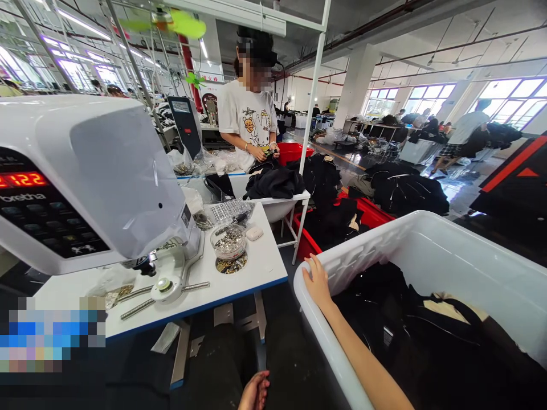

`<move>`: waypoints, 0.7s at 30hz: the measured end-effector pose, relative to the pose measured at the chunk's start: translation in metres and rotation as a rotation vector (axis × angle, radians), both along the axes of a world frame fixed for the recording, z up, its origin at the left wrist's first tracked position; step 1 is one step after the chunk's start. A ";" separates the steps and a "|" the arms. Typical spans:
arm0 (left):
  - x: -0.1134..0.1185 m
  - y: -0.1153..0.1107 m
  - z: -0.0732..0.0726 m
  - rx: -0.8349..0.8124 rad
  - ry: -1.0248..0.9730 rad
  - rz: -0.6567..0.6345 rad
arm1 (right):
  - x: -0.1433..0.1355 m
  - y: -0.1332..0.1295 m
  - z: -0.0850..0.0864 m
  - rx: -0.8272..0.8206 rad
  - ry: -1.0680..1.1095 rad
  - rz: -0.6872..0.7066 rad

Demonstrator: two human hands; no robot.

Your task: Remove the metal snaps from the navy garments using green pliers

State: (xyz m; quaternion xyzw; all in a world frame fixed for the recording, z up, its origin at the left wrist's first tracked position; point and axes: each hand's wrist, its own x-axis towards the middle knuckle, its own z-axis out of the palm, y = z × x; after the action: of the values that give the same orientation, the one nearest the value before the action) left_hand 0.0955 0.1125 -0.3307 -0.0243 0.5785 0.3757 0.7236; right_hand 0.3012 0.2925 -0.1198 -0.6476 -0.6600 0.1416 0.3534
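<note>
My right hand (317,280) is closed over the near left rim of a large white plastic bin (431,228), its forearm running along the bin's side. Black garments (410,336) with pale lining and silvery zips or piping lie heaped inside the bin. Low at the bottom edge, my left hand (255,392) rests by my dark-clothed legs, palm partly turned up. Its fingers are loosely bent, and I see nothing in them. To the left stands a white machine (111,171) with a red lit display, on a white table (260,262) with a blue edge.
A clear round dish (229,241) of small metal parts sits on the table beside a small pale block (254,233). Beyond, a co-worker (250,114) handles dark fabric. Red bins (371,212) with black garments stand behind the white bin. A white upright post (314,91) rises beyond the table.
</note>
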 end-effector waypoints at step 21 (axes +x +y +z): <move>-0.001 -0.002 -0.015 0.042 0.058 -0.055 | 0.000 0.000 0.000 -0.010 0.007 0.004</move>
State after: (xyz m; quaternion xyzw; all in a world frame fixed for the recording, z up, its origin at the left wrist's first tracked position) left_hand 0.0950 0.1109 -0.3452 0.0176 0.5916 0.3684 0.7169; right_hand 0.3015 0.2924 -0.1196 -0.6477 -0.6591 0.1480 0.3522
